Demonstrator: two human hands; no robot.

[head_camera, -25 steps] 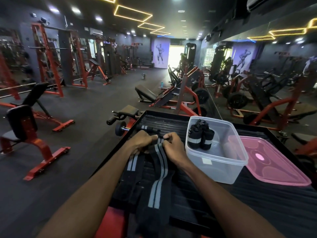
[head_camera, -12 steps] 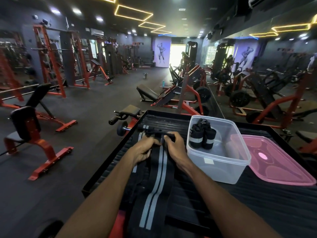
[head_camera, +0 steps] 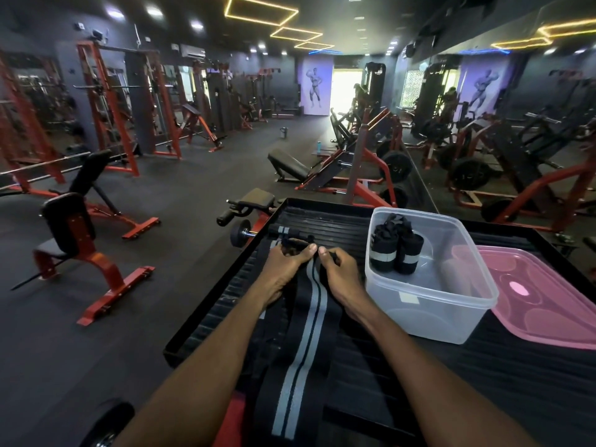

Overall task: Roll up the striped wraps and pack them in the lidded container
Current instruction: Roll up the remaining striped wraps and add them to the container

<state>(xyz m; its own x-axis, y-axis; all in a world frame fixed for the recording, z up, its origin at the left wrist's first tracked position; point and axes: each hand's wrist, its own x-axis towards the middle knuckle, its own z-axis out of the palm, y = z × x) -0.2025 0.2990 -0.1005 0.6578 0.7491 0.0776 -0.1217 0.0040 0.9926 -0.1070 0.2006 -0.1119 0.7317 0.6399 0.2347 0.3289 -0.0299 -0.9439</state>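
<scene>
Both forearms are extended forward from the lower edge of the view and converge toward the centre. The left hand (head_camera: 283, 269) is seen back-up, wrist roughly straight, with the fingers curled downward at the far end and the thumb stretched toward the other hand. The right hand (head_camera: 342, 274) is likewise presented back-up, its fingers curled under and its thumb pointed inward. The two thumb tips are brought almost together, just short of touching or barely touching; which cannot be resolved. A striped wrap (head_camera: 306, 317) is gripped by both hands at its far end. The fingertips are hidden beneath the knuckles. Both forearms are bare.
</scene>
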